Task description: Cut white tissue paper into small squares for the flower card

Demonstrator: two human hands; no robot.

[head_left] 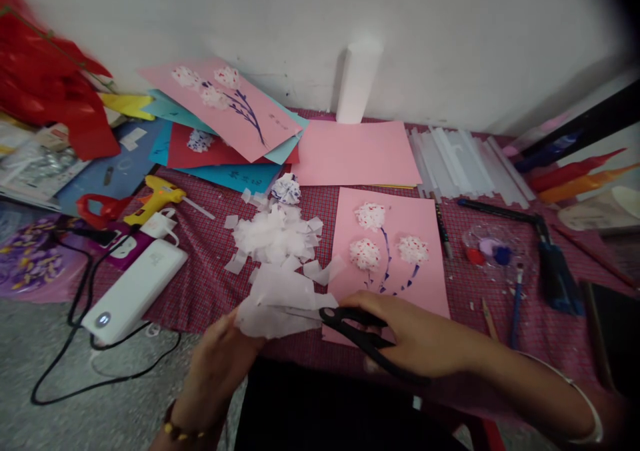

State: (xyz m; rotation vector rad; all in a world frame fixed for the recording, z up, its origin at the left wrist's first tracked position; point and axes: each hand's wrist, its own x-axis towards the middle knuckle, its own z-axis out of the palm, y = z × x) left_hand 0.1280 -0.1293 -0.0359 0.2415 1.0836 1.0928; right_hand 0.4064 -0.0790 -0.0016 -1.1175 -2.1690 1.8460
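My left hand point(219, 352) is closed on a sheet of thin white tissue paper point(280, 288) near the table's front edge. In my right hand point(407, 331) is a pair of black-handled scissors point(357, 334); the blades point left and lie against the tissue paper. Just beyond is a heap of small cut white paper pieces point(277, 233). A crumpled white ball with blue marks point(287, 189) rests behind the heap. Partly under my right hand and the scissors lies a pink card point(400, 221) with three white, red-speckled flower heads and dark blue stems.
Stacked coloured cards point(265, 118) lean at the back left, beside blank pink paper point(357, 148). A yellow glue gun point(160, 194) and white power bank point(135, 291) with cables lie left. Glue sticks point(455, 161), a paint palette point(487, 251) and a brush point(517, 308) are right.
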